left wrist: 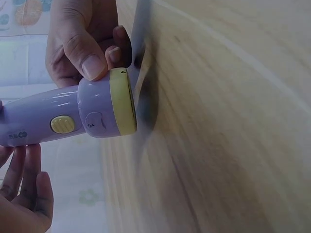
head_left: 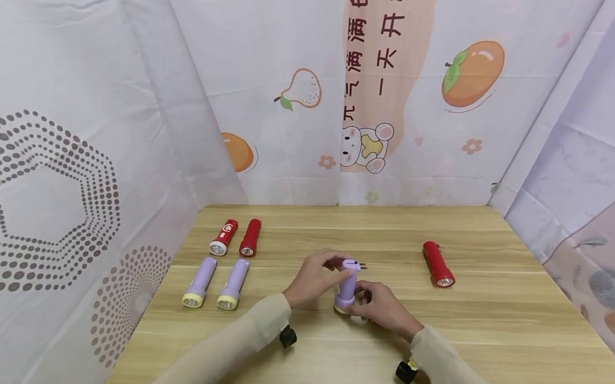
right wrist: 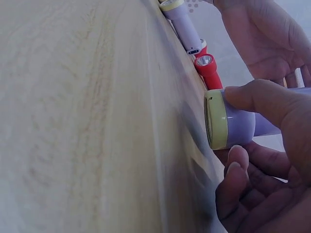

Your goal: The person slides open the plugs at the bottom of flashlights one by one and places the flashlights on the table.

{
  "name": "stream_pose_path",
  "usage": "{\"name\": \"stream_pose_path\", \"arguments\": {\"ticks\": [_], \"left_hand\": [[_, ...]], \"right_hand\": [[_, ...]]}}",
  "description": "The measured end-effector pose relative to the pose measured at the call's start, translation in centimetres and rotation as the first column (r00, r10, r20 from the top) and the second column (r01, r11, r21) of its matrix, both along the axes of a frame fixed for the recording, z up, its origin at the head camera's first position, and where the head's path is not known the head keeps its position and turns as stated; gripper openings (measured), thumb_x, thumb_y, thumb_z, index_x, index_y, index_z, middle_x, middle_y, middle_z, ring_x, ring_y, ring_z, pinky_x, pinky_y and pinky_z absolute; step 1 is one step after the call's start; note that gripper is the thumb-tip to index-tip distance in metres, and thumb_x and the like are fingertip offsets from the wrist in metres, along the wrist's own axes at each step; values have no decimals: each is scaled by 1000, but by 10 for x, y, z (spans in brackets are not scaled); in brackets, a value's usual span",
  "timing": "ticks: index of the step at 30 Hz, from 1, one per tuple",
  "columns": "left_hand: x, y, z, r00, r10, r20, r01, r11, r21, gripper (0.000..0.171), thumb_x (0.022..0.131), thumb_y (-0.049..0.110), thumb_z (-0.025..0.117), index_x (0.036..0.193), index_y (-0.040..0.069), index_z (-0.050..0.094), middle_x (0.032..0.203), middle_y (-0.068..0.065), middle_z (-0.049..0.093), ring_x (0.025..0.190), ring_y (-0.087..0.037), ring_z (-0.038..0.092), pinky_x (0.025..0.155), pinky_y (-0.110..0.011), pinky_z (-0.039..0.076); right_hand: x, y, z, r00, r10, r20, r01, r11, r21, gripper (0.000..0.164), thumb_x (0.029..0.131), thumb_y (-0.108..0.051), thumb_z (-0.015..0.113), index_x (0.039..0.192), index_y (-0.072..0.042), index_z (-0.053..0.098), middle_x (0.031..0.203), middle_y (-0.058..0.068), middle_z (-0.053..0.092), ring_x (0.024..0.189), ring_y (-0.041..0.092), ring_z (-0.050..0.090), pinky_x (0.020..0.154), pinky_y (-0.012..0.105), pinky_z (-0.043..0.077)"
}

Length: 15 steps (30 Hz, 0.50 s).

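Observation:
A purple flashlight [head_left: 347,286] with a yellow lens ring stands roughly upright between the hands, lens end down, close above the table. Two metal prongs stick out sideways from its top end. My left hand [head_left: 314,277] holds the upper end of the body, thumb in front and fingers behind. Lower down, my right hand [head_left: 382,307] grips the flashlight's wide head between thumb and fingers. A yellow switch [left wrist: 63,124] shows on the barrel in the left wrist view. The right wrist view shows the right thumb [right wrist: 257,97] against the head beside the yellow ring.
Two purple flashlights [head_left: 200,282] [head_left: 234,283] lie at the left of the wooden table [head_left: 300,352]. Behind them lie a red-and-white flashlight [head_left: 225,237] and a red flashlight [head_left: 251,237]. Another red flashlight [head_left: 438,264] lies at the right. Printed cloth [head_left: 287,174] borders the table.

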<state>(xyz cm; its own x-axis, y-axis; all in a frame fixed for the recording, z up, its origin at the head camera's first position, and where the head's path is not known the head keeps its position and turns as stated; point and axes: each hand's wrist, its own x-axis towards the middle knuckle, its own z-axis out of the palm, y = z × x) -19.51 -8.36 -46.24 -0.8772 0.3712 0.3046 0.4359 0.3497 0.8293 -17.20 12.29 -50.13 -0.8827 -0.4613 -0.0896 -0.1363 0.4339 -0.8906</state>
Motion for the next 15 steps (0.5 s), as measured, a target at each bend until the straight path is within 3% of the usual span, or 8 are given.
{"name": "stream_pose_path", "arguments": {"ticks": [15], "left_hand": [[-11,12,-6,999,12,51,-13,1000,17,35,85,47,68,114,26,66,98,12,63,89,-7,60,77,-28,51]], "right_hand": [[-1,13,3,999,-21,33,21,1000,2,44,80,-34,77,116,-12,64,84,5,62,67,16,55,53,29,50]]}}
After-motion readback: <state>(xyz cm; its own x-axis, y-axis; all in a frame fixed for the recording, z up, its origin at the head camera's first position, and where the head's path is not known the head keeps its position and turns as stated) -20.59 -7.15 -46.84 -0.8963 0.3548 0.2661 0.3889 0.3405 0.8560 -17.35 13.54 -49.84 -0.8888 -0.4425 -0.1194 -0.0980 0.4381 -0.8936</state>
